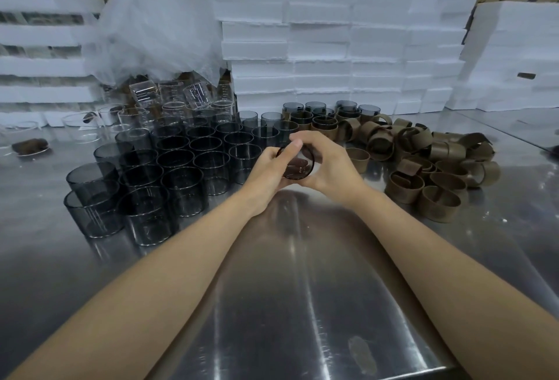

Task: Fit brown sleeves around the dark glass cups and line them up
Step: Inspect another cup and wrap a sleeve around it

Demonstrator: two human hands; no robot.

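Right now both hands meet above the middle of the steel table (pixel 302 289), just off its surface. The left hand (pixel 266 169) and the right hand (pixel 329 164) have their fingers curled tight round one dark glass cup (pixel 298 168), tipped so its mouth faces the camera. Brown shows through the glass, but the hands cover its sides, so I cannot tell whether a sleeve is on it.

Open room lies towards the person: a broad stretch of bare steel runs from under the hands, between the forearms, to the table's near edge at the bottom of the view. On the left it ends at the block of bare dark cups (pixel 175 168), packed rim to rim. On the right it ends at the heap of loose brown sleeves (pixel 423 161). Behind the hands is a short cluster of sleeved cups (pixel 323 116), backed by stacked white foam blocks (pixel 332 46).

By count: one cup in hand, about thirty bare cups, about eight sleeved ones, and well over twenty loose sleeves, too tangled to number exactly. Several clear beakers (pixel 169 98) stand behind the bare cups.
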